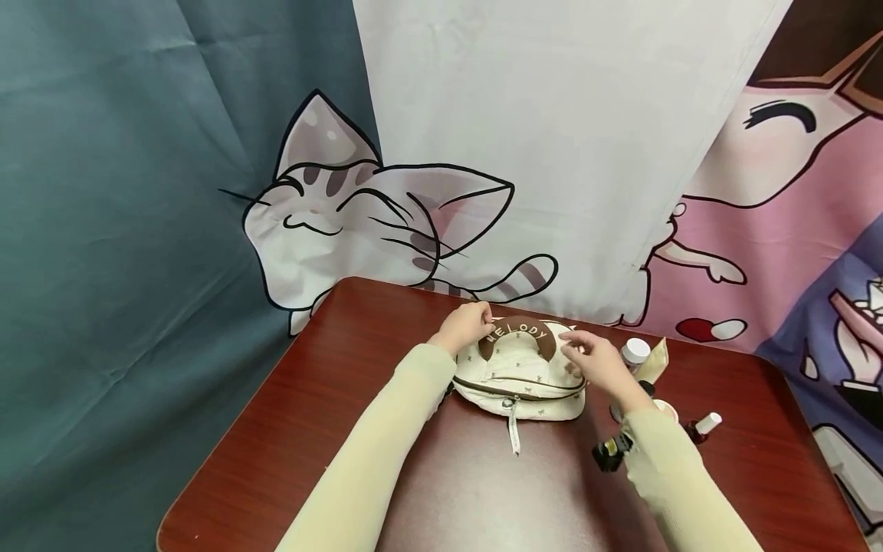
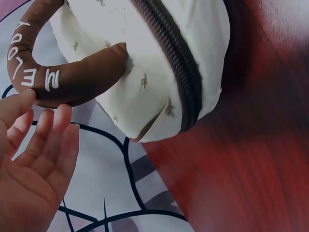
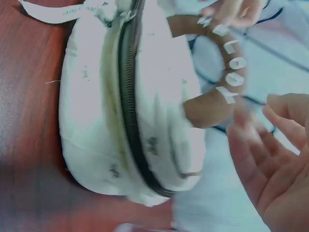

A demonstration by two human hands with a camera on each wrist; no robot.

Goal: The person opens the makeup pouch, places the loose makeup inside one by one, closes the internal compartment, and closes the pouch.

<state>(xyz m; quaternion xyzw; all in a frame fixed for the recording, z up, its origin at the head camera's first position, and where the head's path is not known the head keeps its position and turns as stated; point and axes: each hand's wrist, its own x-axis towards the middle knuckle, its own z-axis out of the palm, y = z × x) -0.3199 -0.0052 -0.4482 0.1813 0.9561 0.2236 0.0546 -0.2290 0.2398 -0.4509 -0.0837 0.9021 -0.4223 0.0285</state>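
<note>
Cream bag (image 1: 520,369) — long axis crosswise, zip (image 3: 129,92) nearside | left hand (image 1: 467,326): fingers loose, touching handle (image 2: 79,81) | right hand (image 1: 599,363): fingers parted, empty

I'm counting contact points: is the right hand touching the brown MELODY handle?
Cannot tell: in the right wrist view, the right hand has blurred fingers beside the brown MELODY handle, obscuring contact or gap.

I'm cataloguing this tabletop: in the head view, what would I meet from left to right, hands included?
Left hand, cream bag, right hand, pale yellow packet, small bottle with a tall white cap.
</note>
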